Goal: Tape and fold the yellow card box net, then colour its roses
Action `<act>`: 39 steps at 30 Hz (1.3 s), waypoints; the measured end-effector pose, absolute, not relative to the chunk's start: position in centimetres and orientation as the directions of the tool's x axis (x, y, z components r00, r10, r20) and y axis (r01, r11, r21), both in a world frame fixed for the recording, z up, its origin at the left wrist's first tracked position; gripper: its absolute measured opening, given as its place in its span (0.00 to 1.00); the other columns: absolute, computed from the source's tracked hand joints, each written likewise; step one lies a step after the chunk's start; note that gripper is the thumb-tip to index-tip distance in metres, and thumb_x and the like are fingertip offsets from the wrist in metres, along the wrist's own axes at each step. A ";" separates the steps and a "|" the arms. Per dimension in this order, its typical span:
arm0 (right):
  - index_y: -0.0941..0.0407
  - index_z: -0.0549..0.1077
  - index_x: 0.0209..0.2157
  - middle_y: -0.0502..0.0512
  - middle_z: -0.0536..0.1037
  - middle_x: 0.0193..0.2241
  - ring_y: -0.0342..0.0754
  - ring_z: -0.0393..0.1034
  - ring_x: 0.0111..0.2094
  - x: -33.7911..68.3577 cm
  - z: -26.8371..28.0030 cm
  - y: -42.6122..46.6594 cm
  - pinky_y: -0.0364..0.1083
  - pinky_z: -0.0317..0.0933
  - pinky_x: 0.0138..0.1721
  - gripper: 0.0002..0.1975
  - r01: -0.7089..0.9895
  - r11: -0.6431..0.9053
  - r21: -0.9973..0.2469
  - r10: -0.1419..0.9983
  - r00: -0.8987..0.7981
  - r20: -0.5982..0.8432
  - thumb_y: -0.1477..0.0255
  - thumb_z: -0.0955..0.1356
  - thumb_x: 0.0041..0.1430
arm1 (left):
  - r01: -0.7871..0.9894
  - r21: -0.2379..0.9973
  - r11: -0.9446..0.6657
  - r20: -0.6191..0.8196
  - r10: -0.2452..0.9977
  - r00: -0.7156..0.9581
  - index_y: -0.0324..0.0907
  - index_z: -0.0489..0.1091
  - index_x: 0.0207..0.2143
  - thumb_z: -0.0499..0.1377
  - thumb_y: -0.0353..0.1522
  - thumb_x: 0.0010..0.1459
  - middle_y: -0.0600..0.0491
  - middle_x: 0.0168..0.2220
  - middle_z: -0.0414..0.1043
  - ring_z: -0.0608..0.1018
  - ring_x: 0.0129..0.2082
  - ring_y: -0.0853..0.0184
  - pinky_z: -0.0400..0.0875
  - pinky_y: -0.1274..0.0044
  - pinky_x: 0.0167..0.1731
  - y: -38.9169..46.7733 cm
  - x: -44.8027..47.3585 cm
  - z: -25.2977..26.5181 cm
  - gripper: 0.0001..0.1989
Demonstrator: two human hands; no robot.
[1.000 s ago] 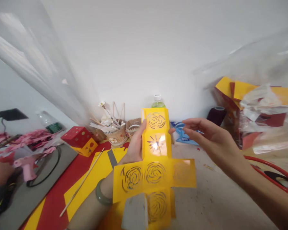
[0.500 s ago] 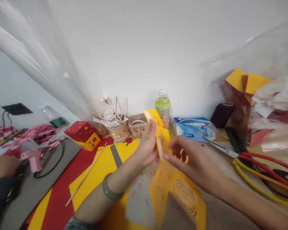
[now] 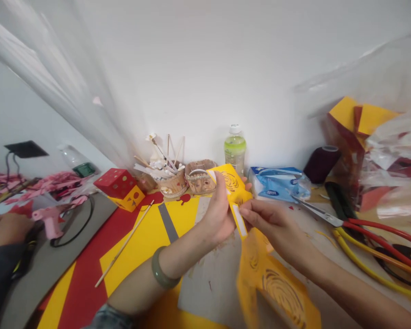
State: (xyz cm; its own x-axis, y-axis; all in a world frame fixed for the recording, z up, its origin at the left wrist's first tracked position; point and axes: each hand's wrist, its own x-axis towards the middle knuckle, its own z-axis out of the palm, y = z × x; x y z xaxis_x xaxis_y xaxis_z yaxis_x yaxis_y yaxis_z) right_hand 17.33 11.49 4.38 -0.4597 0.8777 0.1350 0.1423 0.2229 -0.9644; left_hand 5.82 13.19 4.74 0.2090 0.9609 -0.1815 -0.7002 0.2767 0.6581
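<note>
My left hand (image 3: 221, 214) is closed on a folded yellow paper cut-out (image 3: 230, 179), its thumb lying along the edge. The cut-out has swirling slits and hangs down in panels, with a larger swirl panel (image 3: 283, 292) at the lower right. White strips line its edges; one white strip (image 3: 239, 220), which looks like tape, sits between my two hands. Thumb and forefinger of my right hand (image 3: 269, 221) are pinched at the paper's edge beside that strip. Whether they grip the strip or only the paper is too small to tell.
Scissors (image 3: 318, 212) with red handles lie at right, near a tissue pack (image 3: 279, 183), a bottle (image 3: 235, 148) and a thread spool (image 3: 322, 164). Left are a wooden stick (image 3: 125, 244), a red-yellow box (image 3: 119, 188), a pink glue gun (image 3: 49, 221) and another person's hand (image 3: 10, 230).
My right hand has closed into a pinch at the cut-out's edge. The cut-out has swung and shifted right, and its lower swirl panel now hangs farther right.
</note>
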 end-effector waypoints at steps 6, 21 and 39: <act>0.55 0.69 0.32 0.51 0.73 0.29 0.46 0.67 0.30 18.5 4.1 12.5 0.45 0.61 0.32 0.10 0.284 0.362 -0.888 0.922 -0.248 0.297 0.62 0.63 0.56 | -0.753 0.580 0.312 -0.070 0.939 0.335 0.39 0.69 0.35 0.41 0.59 0.52 0.49 0.31 0.71 0.73 0.27 0.66 0.68 0.75 0.29 15.0 3.7 4.5 0.34; 0.55 0.74 0.40 0.57 0.79 0.36 0.53 0.73 0.35 21.7 2.8 13.3 0.50 0.69 0.34 0.22 0.296 0.073 -0.952 0.902 -0.428 -0.063 0.54 0.67 0.49 | -0.796 0.574 0.191 0.055 0.961 0.270 0.41 0.69 0.41 0.45 0.53 0.55 0.52 0.35 0.73 0.74 0.34 0.68 0.67 0.76 0.39 17.4 0.9 4.6 0.28; 0.55 0.76 0.38 0.56 0.79 0.39 0.52 0.73 0.39 21.7 1.5 12.7 0.50 0.66 0.40 0.15 0.202 0.015 -0.979 0.910 -0.408 -0.071 0.61 0.68 0.52 | -0.717 0.665 0.208 0.100 0.927 0.362 0.40 0.68 0.44 0.48 0.54 0.53 0.50 0.34 0.75 0.75 0.31 0.67 0.69 0.77 0.30 17.9 0.4 3.2 0.30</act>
